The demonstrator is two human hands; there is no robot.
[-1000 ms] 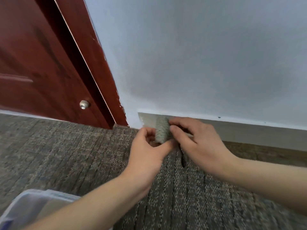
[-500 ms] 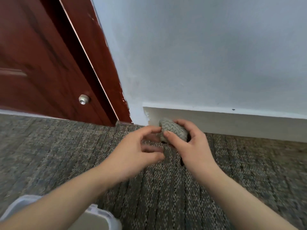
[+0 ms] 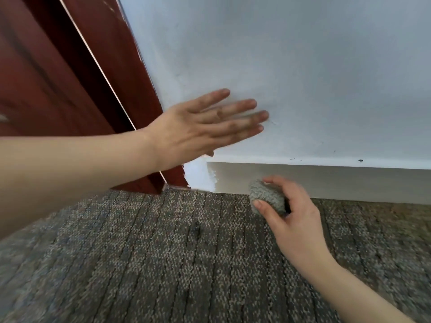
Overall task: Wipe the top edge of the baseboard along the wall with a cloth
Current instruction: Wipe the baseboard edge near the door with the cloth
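right hand (image 3: 292,220): thumb and fingers curled around a balled-up grey cloth (image 3: 267,197), low in front of the baseboard (image 3: 338,183), just above the carpet (image 3: 163,252)
left hand (image 3: 200,127): fingers straight, spread flat by the wall (image 3: 303,78), holding nothing

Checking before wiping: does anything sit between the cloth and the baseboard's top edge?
Nothing visible. The right hand holds the cloth low by the baseboard; the edge just above is bare, the left hand higher up.
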